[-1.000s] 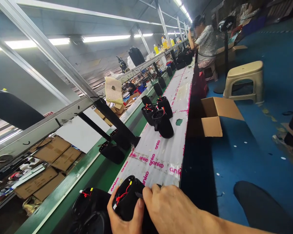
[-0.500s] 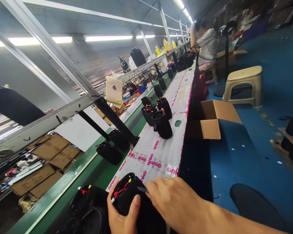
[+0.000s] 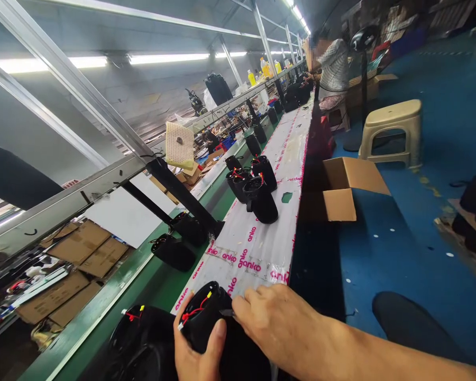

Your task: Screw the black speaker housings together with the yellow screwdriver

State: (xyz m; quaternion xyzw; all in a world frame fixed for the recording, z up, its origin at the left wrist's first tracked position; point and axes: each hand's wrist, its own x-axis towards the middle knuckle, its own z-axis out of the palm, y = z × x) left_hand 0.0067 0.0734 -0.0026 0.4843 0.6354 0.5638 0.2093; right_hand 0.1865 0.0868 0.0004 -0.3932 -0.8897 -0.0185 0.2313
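Observation:
In the head view, my left hand point(image 3: 198, 354) is wrapped round a black cylindrical housing point(image 3: 204, 330), thumb on the near side. Red wires with yellow and white connectors stick out of its open top. My right hand point(image 3: 275, 323) is closed on a thin grey blade-like tool point(image 3: 227, 313), most of it hidden in the fingers. The tool's tip meets the housing's rim on the right. Just left of my left hand stand more black housings point(image 3: 158, 328), one with red wires showing.
A white sheet printed "anko" point(image 3: 238, 238) covers the bench, bearing a cluster of black housings point(image 3: 264, 205). A green conveyor point(image 3: 138, 288) with more housings runs along the left. At right are an open carton point(image 3: 339, 205) and a beige stool point(image 3: 394, 119). A person point(image 3: 333, 66) sits farther along.
The right hand and tool have shifted slightly left along the housing's rim. My left hand keeps its hold. The whole view has tilted a little.

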